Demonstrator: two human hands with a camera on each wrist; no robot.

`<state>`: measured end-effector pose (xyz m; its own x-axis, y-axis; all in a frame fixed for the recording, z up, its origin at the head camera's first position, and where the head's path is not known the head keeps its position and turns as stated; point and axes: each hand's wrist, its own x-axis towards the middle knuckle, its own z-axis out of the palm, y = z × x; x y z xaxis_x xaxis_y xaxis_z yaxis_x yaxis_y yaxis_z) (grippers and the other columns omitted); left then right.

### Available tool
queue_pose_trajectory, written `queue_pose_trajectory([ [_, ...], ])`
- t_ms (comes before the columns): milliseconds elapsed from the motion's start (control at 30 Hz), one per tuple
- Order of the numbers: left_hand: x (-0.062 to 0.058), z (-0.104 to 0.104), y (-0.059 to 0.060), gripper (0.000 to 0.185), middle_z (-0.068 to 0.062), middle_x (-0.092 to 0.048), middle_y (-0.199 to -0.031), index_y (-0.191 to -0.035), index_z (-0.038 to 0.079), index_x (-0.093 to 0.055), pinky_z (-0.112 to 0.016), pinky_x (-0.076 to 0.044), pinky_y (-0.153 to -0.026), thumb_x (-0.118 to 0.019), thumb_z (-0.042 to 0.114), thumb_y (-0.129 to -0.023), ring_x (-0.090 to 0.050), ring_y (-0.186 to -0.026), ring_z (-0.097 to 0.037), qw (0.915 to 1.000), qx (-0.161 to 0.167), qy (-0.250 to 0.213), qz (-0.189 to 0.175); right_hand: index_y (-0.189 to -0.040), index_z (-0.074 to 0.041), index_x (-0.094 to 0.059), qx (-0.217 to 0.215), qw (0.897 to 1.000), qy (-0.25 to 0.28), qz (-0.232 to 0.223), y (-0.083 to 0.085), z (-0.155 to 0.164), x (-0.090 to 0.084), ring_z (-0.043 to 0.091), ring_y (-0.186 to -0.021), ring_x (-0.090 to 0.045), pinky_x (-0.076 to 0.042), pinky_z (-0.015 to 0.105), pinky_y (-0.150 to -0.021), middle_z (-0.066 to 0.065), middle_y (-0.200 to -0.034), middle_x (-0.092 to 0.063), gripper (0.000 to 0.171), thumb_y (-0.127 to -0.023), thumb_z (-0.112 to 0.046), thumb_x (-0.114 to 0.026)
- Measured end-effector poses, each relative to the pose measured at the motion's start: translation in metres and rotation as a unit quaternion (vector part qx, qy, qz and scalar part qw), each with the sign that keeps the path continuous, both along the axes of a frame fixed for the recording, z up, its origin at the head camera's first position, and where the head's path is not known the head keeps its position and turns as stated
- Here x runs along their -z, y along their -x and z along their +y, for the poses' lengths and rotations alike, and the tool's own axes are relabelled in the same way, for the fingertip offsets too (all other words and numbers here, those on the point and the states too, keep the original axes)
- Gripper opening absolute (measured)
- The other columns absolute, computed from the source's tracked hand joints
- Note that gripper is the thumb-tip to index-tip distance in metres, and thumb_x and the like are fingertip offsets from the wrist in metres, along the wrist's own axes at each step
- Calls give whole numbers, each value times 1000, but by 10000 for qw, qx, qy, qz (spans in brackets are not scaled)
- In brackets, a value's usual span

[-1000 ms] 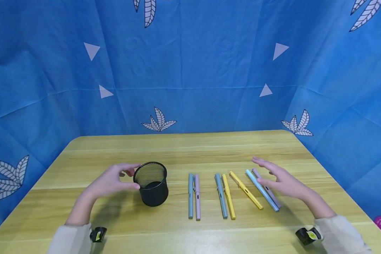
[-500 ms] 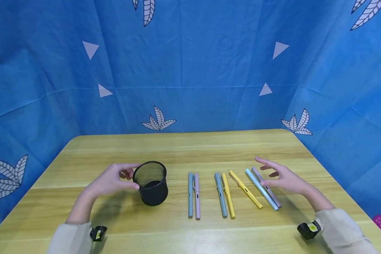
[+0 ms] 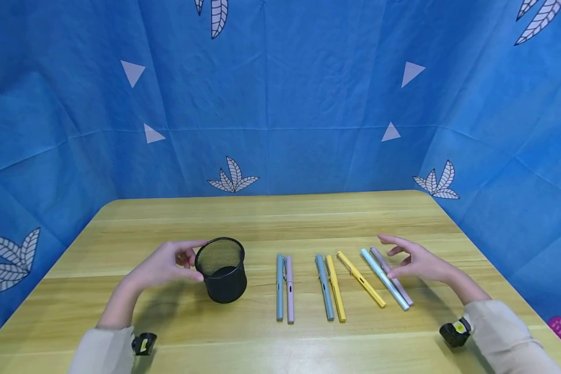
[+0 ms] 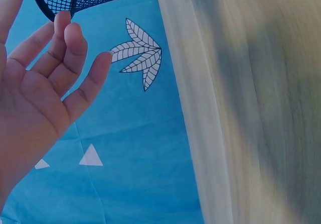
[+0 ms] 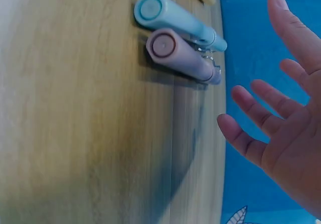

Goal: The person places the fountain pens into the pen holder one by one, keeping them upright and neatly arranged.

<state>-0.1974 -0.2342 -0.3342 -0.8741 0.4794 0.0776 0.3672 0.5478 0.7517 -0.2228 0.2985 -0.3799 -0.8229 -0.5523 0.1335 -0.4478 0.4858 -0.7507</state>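
Observation:
A black mesh pen holder (image 3: 226, 283) stands upright on the table, left of centre. My left hand (image 3: 165, 265) is at its left side, index fingertip at the rim and thumb close to the wall, fingers loosely bent. In the left wrist view the fingertips (image 4: 62, 20) meet or nearly meet the mesh rim. My right hand (image 3: 421, 261) hovers with relaxed, spread fingers over a purple pen (image 3: 404, 292) and a light blue pen (image 3: 384, 279), holding nothing. The right wrist view has that purple pen (image 5: 175, 56) apart from the hand (image 5: 296, 118).
Toward the middle lie a grey-blue pen (image 3: 280, 288) beside a lilac pen (image 3: 290, 291), another grey-blue pen (image 3: 325, 288) beside a yellow pen (image 3: 336, 290), and a slanted yellow pen (image 3: 362, 279). A blue patterned cloth (image 3: 308, 104) hangs behind the wooden table (image 3: 243, 343).
My right hand has shifted slightly right, and its thumb and index finger have drawn closer together above the pens. The left hand, pen holder and pens stay nearly as they were.

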Motion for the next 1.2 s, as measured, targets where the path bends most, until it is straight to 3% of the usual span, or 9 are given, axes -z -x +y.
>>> queue_pose_trajectory([
  [133, 1, -1, 1, 79, -12, -53, -76, -129, -10, -39, -26, -44, -62, -79, 17, -66, -49, -66, -15, 9999, 99, -23, -66, -135, 7, -27, -11, 9998, -64, -173, 5, 4, 3, 41, -98, -45, -46, 36, -70, 32, -120, -39, 76, -75, -7, -71],
  [267, 2, -1, 1, 80, -13, -53, -77, -130, -12, -37, -26, -45, -60, -79, 14, -66, -49, -66, -15, 9997, 171, -95, -169, -134, 9, -25, -74, 9997, -79, -229, 9, 7, 6, 39, -93, -49, -45, 34, -70, 29, -109, -45, 75, -76, -7, -69],
  [533, 3, -2, 3, 75, -8, -53, -76, -129, -13, -37, -25, -44, -58, -76, 15, -71, -50, -65, -14, 9992, 255, -227, -188, -132, 16, -20, -331, 9978, 133, -565, 16, 11, 9, 19, -79, -55, -46, 28, -60, 22, -93, -54, 67, -82, -1, -62],
  [667, 3, -3, 3, 72, -7, -53, -75, -129, -13, -37, -25, -44, -57, -74, 15, -73, -50, -64, -13, 9990, 313, -271, -146, -133, 16, -17, -419, 9949, 171, -897, 19, 11, 10, 18, -66, -54, -45, 30, -48, 21, -87, -55, 66, -85, -1, -58],
  [900, 4, -2, 5, 72, -7, -53, -74, -128, -14, -36, -24, -43, -56, -73, 15, -74, -49, -62, -11, 9991, 320, -241, -139, -134, 14, -18, -321, 9922, -35, -1202, 23, 13, 13, 16, -53, -49, -43, 29, -45, 14, -74, -56, 66, -85, -4, -58],
  [1200, 6, -2, 4, 72, -6, -53, -74, -129, -14, -35, -24, -43, -55, -73, 15, -74, -49, -62, -10, 9991, 314, -253, -142, -134, 13, -21, -124, 9897, -225, -1410, 24, 13, 13, 17, -52, -49, -40, 26, -45, 14, -67, -54, 65, -85, -8, -59],
])
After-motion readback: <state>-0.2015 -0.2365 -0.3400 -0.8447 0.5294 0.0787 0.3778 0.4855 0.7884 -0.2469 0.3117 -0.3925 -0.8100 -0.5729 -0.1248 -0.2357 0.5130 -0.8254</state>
